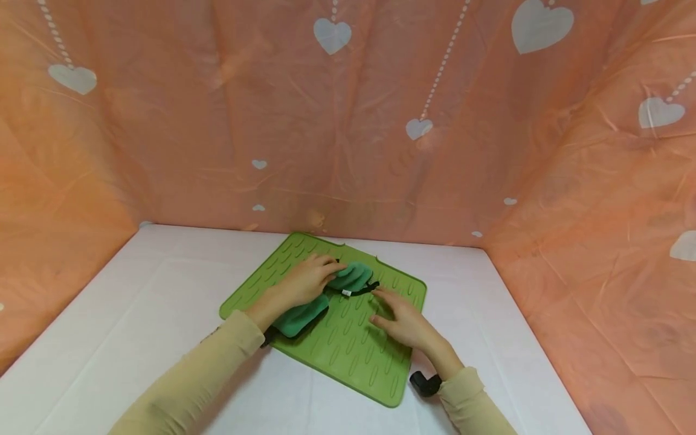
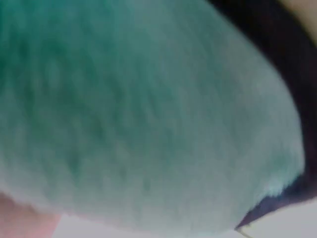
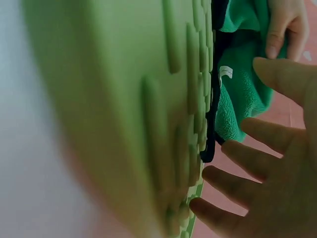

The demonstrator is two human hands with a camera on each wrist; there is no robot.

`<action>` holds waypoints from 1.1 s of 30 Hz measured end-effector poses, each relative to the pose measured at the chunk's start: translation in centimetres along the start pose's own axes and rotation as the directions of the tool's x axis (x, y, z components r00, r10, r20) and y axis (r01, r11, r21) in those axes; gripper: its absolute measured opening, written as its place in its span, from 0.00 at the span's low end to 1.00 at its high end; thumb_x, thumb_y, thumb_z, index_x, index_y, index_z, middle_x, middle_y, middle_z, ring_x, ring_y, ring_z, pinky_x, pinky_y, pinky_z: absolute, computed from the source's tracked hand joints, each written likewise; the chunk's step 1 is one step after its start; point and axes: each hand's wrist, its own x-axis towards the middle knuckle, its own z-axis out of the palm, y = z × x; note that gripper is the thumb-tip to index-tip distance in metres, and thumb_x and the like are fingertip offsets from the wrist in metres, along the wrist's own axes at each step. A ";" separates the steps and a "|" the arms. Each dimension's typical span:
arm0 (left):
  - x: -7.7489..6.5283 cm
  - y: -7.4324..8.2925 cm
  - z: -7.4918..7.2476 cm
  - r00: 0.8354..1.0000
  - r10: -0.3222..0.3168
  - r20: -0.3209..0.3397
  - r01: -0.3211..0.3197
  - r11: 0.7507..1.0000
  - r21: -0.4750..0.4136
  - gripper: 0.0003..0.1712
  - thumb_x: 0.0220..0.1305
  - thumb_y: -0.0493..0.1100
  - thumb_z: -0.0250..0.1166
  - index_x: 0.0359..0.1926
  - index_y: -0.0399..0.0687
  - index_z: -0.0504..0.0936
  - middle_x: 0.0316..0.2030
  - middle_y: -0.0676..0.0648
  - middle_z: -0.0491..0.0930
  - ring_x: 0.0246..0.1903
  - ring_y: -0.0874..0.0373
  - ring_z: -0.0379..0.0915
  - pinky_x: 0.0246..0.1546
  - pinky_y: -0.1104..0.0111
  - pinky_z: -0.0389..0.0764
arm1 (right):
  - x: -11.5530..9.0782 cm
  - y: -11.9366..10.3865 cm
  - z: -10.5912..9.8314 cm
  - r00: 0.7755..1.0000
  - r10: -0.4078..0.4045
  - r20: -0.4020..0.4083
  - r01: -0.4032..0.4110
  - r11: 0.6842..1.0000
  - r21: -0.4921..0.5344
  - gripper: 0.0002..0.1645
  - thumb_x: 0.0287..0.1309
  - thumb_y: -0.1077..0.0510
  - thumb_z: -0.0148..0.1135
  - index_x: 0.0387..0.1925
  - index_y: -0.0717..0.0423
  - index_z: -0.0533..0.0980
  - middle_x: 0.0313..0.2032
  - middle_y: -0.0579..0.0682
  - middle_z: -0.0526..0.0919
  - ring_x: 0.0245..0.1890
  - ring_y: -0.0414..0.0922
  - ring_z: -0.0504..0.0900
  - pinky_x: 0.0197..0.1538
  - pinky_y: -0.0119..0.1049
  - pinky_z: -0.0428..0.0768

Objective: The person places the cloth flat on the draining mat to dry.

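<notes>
A fuzzy green cloth point(image 1: 301, 315) with black edging and a small white label lies bunched over the ribbed green mat point(image 1: 359, 356). My left hand point(image 1: 310, 279) reaches across it, hiding its middle, and pinches the far part between thumb and fingers. Close up, the cloth point(image 2: 148, 119) and its black border fill most of the left wrist view. My right hand point(image 1: 405, 320) is over the mat's right side with fingers spread, the fingertips close to the cloth's black edge. In the right wrist view, the right hand point(image 3: 267, 168) holds nothing, and the cloth point(image 3: 240, 94) stands beyond its thumb.
The mat lies turned at an angle on a white-covered table point(image 1: 136, 296). An orange curtain point(image 1: 337, 121) printed with pale hearts rises behind the table and along both sides. A black wrist device point(image 1: 425, 383) sits at the right wrist.
</notes>
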 end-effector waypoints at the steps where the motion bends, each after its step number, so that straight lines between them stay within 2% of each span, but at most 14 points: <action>1: 0.0 -0.2 0.0 1.000 -0.007 0.026 0.006 1.000 0.019 0.22 0.79 0.39 0.58 0.71 0.46 0.77 0.63 0.39 0.77 0.63 0.40 0.72 0.67 0.44 0.71 | 0.2 -0.1 0.0 1.000 -0.001 0.013 0.001 1.000 -0.005 0.38 0.71 0.51 0.65 0.75 0.61 0.67 0.75 0.62 0.65 0.76 0.63 0.62 0.75 0.62 0.61; 6: -0.1 -1.1 0.1 0.985 -0.077 0.154 0.061 0.993 0.102 0.26 0.80 0.44 0.58 0.75 0.48 0.72 0.68 0.38 0.72 0.71 0.33 0.63 0.66 0.38 0.69 | 1.3 -0.4 0.0 0.997 -0.015 0.072 0.017 0.999 -0.034 0.38 0.72 0.49 0.65 0.75 0.60 0.67 0.76 0.62 0.63 0.76 0.64 0.61 0.74 0.64 0.62; 11: -0.3 -1.7 0.0 0.974 -0.111 0.198 0.091 0.990 0.109 0.30 0.80 0.47 0.59 0.78 0.51 0.68 0.72 0.38 0.68 0.73 0.35 0.60 0.69 0.36 0.64 | 2.3 -0.3 -0.2 0.990 -0.018 0.138 0.029 0.996 -0.081 0.39 0.71 0.49 0.65 0.75 0.62 0.67 0.76 0.64 0.62 0.76 0.67 0.59 0.74 0.66 0.60; 15: -0.7 -1.6 -0.5 0.977 -0.108 0.184 0.094 0.992 0.083 0.33 0.79 0.50 0.60 0.79 0.52 0.65 0.73 0.38 0.66 0.73 0.37 0.60 0.70 0.37 0.63 | 3.1 -0.3 -0.5 0.983 -0.039 0.180 0.061 0.991 -0.118 0.38 0.71 0.50 0.65 0.74 0.64 0.68 0.75 0.66 0.64 0.74 0.69 0.61 0.73 0.65 0.61; 21: -1.7 -0.9 -1.6 0.996 -0.051 0.068 0.049 0.998 0.039 0.32 0.76 0.48 0.64 0.76 0.48 0.70 0.73 0.38 0.66 0.72 0.37 0.61 0.70 0.37 0.62 | 4.3 -0.1 -0.9 0.978 -0.060 0.200 0.088 0.987 -0.134 0.35 0.71 0.53 0.65 0.72 0.65 0.70 0.72 0.67 0.68 0.72 0.67 0.66 0.72 0.63 0.66; 24: -2.5 -0.2 -2.1 0.999 -0.035 0.006 0.035 0.999 -0.001 0.28 0.75 0.47 0.66 0.72 0.46 0.75 0.70 0.39 0.70 0.70 0.39 0.64 0.69 0.39 0.63 | 4.9 0.0 -1.0 0.975 -0.051 0.214 0.084 0.985 -0.148 0.34 0.71 0.51 0.65 0.72 0.62 0.71 0.71 0.64 0.69 0.71 0.65 0.67 0.71 0.61 0.68; 26: -3.1 0.4 -2.4 0.999 -0.030 -0.019 0.029 0.999 -0.025 0.25 0.74 0.46 0.67 0.67 0.46 0.79 0.65 0.42 0.75 0.66 0.43 0.69 0.67 0.42 0.66 | 5.2 0.1 -1.0 0.972 -0.052 0.229 0.090 0.983 -0.161 0.34 0.71 0.51 0.65 0.72 0.60 0.72 0.71 0.63 0.69 0.71 0.64 0.68 0.70 0.61 0.68; 29: -4.1 1.0 -2.3 1.000 -0.023 -0.007 0.022 0.997 -0.068 0.19 0.72 0.45 0.69 0.60 0.47 0.84 0.55 0.47 0.80 0.52 0.51 0.79 0.57 0.50 0.77 | 5.6 0.3 -1.1 0.968 -0.063 0.242 0.107 0.980 -0.171 0.32 0.72 0.51 0.64 0.72 0.59 0.72 0.70 0.62 0.69 0.70 0.64 0.68 0.70 0.61 0.69; 33: -5.1 1.4 -1.7 0.998 -0.012 0.070 0.018 0.995 -0.099 0.14 0.70 0.44 0.71 0.54 0.48 0.87 0.46 0.52 0.82 0.41 0.57 0.81 0.43 0.60 0.82 | 6.1 0.5 -1.0 0.967 -0.112 0.228 0.155 0.972 -0.178 0.28 0.72 0.54 0.64 0.68 0.60 0.75 0.66 0.63 0.72 0.67 0.64 0.71 0.68 0.60 0.70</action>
